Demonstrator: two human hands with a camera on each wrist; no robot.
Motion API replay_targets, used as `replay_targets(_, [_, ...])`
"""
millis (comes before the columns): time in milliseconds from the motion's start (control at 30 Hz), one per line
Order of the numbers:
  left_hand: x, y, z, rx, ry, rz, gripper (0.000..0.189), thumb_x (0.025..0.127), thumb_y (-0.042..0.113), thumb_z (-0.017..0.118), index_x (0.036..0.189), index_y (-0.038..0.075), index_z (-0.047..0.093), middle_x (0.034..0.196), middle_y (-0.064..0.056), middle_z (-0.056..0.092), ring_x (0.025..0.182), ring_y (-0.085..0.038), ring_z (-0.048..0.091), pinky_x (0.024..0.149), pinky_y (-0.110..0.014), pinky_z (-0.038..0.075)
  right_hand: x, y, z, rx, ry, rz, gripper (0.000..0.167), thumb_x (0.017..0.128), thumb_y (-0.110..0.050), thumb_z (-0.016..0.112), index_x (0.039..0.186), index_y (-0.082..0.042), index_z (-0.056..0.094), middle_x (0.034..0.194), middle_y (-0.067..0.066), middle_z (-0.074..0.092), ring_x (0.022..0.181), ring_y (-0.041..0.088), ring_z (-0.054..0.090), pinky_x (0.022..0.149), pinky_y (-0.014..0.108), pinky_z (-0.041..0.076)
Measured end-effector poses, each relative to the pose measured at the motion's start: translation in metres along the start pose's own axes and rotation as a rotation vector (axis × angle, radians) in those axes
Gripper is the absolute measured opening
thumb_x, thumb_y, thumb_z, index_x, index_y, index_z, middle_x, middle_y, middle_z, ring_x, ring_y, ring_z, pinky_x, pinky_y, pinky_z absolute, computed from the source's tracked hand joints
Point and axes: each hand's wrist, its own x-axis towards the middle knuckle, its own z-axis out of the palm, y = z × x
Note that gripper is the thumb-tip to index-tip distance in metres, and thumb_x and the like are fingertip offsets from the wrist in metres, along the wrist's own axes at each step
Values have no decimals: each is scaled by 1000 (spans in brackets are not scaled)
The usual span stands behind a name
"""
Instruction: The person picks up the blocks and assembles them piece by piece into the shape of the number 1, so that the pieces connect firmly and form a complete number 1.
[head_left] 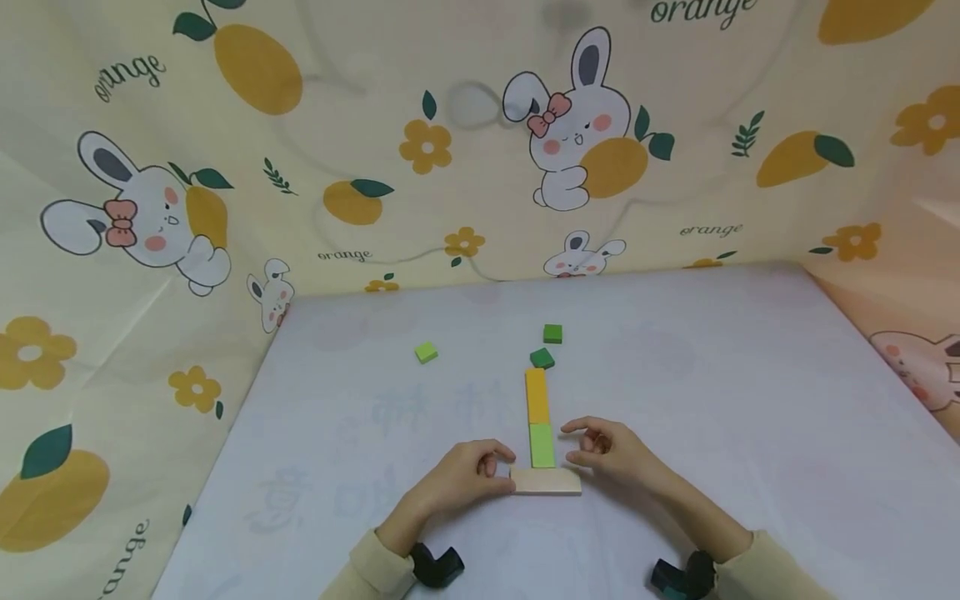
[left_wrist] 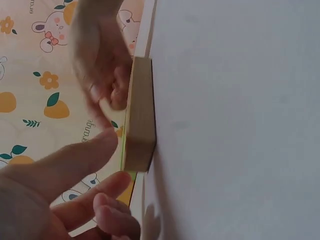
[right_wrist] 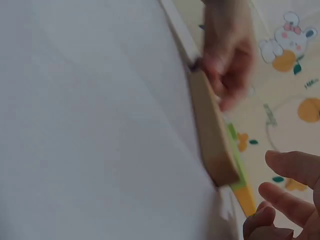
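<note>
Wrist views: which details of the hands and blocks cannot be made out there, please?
Left wrist view: longer light-green block, mostly hidden behind the wooden block.
Right wrist view: left hand, finger details lost in blur.
Right wrist view: right hand, cut off by the right edge.

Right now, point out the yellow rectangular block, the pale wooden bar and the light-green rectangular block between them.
Yellow rectangular block (head_left: 537,397): head view, middle of its broad face.
Pale wooden bar (head_left: 546,480): head view, middle of its broad face.
Light-green rectangular block (head_left: 542,446): head view, middle of its broad face.
</note>
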Motion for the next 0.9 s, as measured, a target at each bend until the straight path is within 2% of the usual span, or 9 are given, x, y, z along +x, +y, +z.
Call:
replay_targets(133, [5,-3,-8,36,77,53,30,85,16,72,112,5,66,72,4,47,60,-2,39,57,-15,34,-7,0,10,-39,2,-59,40,83,-16,74,117,2,62,74,-2,50,59,-3,41,54,17,38])
replay_targets(267, [12,-5,-21,60,163,67,29,86,14,71,113,4,65,72,2,49,60,-2,40,57,-16,35,-8,1,16,-38,10,-90,39,81,-14,74,115,3,63,74,-1,51,58,-4,40,53,16,37])
replay_targets(500, [24,-16,-46,-17,328,10,29,87,11,69,115,2,65,76,-4,55,62,-6,44,56,-16,36,-8,4,21,-70,15,-117,38,79,-11,76,114,2,64,73,2,49,60,-4,38,55,16,36])
replay_targets(700, [35,-32,-65,-81,461,-34,29,87,8,68,115,1,65,75,-5,55,60,-6,44,54,-17,37,-7,4,20,-45,-8,-106,41,79,-11,76,116,2,64,72,5,47,60,-3,36,55,17,33])
replay_targets(900, [46,-48,-83,-65,575,-88,32,87,11,69,118,2,65,76,-5,54,61,-6,44,56,-17,37,-8,5,21,-54,-25,-127,42,79,-14,77,117,0,65,69,2,43,61,-2,34,56,17,31])
